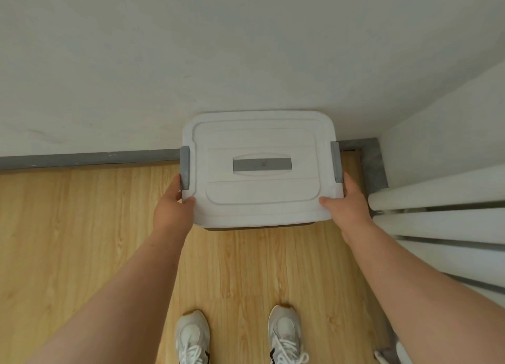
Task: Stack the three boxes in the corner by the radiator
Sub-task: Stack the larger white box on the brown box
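Lidded plastic storage box (pixel 259 169) sits in the corner, its back edge against the white wall (pixel 191 62) and its right end near the radiator (pixel 442 221); whether it rests on the wood floor (pixel 82 227) or on other boxes hidden beneath cannot be told from above. It looks rigid and smooth, probably light unless full, and a little slippery on the lid. Gray latches (pixel 185 168) clip the lid at both short ends, so the ends below the rim seem the safest place to take hold. Left hand (pixel 173 207) clasps the near left corner, thumb on the lid, fingers down the side. Right hand (pixel 348 202) mirrors it at the near right corner. Each grip is closed on the box. Both forearms reach straight forward and down, with white sneakers (pixel 192 336) planted behind.
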{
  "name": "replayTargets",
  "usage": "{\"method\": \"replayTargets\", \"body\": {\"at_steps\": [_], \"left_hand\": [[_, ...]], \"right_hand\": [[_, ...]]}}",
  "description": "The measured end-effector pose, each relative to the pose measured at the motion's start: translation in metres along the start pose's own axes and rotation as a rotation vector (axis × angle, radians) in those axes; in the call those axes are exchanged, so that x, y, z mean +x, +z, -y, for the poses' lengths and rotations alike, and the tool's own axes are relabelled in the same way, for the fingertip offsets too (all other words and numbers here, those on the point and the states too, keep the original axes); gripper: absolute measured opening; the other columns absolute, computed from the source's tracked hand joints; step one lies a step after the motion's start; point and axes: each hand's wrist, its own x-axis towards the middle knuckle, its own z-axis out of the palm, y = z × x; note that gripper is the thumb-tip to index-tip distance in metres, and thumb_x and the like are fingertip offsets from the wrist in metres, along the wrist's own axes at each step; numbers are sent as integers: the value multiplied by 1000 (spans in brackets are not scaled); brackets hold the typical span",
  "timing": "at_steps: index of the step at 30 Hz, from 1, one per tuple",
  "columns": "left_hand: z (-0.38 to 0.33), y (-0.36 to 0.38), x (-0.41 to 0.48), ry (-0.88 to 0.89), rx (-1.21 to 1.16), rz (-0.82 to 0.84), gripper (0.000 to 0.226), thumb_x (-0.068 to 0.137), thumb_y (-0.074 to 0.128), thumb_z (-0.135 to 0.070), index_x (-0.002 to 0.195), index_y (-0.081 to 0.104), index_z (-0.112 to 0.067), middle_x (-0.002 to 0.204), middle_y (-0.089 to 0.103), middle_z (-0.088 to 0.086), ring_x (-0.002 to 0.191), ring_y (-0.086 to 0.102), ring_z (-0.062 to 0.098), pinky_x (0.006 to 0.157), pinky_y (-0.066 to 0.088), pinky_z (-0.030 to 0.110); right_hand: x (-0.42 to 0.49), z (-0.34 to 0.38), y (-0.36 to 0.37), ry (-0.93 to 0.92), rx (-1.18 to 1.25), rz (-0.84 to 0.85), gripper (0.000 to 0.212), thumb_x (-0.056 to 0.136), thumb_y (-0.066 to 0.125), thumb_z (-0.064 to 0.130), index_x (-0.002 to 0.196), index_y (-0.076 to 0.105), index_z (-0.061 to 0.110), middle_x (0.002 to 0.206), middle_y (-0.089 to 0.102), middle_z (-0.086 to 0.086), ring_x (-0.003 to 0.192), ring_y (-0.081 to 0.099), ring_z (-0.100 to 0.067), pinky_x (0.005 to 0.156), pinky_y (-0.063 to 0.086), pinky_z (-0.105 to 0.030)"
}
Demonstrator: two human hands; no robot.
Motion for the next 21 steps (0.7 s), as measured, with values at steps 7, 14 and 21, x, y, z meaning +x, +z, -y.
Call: {"method": "replayTargets", "body": {"at_steps": [7,14,21], "left_hand": [[2,0,0,-14,-68,20,62,92,50,-14,146,27,-36,138,50,1,103,50,16,79,40,30],[17,0,0,-448,-545,-127,44,96,40,-29,140,42,-20,131,56,5,107,60,24,94,49,39],[70,20,21,-491,-606,-28,34,94,45,-16,127,52,-17,127,55,2,113,56,25,96,48,42]], "right_hand": [[-2,-1,2,21,51,0,84,86,65,4,153,19,27,149,41,-4,127,47,-24,101,42,-36],[-2,-18,-5,420,466,-191,43,97,39,30,137,46,16,128,59,-9,110,59,-25,96,49,-43],[17,-61,22,542,405,-96,28,98,39,18,117,58,11,112,59,-10,105,61,-28,89,54,-40]]}}
